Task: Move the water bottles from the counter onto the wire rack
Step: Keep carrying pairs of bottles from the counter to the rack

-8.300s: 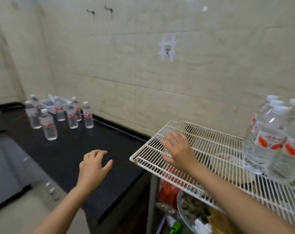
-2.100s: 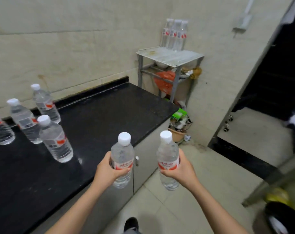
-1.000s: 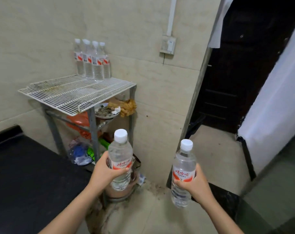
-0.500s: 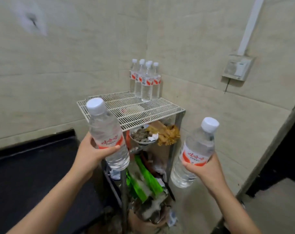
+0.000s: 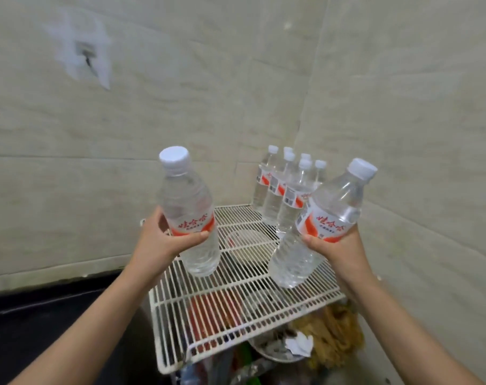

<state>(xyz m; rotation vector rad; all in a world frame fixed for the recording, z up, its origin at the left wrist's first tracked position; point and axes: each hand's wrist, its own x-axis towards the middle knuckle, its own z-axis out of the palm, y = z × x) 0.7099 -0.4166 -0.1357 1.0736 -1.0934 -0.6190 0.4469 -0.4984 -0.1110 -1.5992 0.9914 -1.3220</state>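
The left hand (image 5: 164, 240) and right hand (image 5: 340, 250) each clasp a water bottle (image 5: 187, 209) above the wire rack (image 5: 236, 298), which next calls for standing them beside the cluster (image 5: 284, 190).

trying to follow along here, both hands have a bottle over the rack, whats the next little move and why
Probably lower both bottles upright onto the bare wire rack. The left hand and right hand each grip a bottle above it, not yet resting on it; the standing cluster of bottles fills the far corner, so the near grid looks free.
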